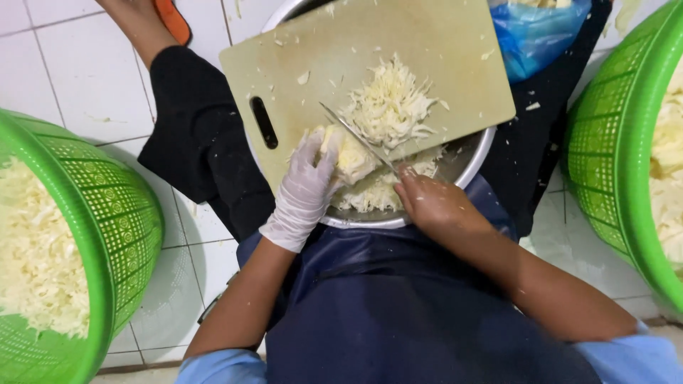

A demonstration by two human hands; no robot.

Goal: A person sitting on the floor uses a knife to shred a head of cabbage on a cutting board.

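**Knife slanted across a cabbage wedge on the board**

At the far left a green basket [121,235] stands on the white tiled floor [78,78], filled with shredded cabbage [35,249].

The left hand [306,188], in a thin white glove, comes up from the lower left with the forearm angled toward the board. Its fingers are curled over the near side of a pale cabbage wedge [352,158], pressing it down at the board's near edge; the fingertips sit just beside the blade.

The cutting board [313,43], beige with a slot handle, lies tilted over a steel bowl [469,160], its long axis running from lower left to upper right. A heap of shreds [391,103] rests on the board just beyond the wedge, and more shreds lie in the bowl under the board's edge.

The knife [356,136] has a narrow blade whose long axis runs diagonally, tip pointing up-left toward the slot, heel down-right at the hand. It crosses the wedge between the gloved fingers and the heap.

The right hand [434,203], bare, is closed around the knife's handle, which it hides; the forearm stretches away to the lower right.

Further right sit a blue plastic bag [541,35] and a second green basket [612,142].
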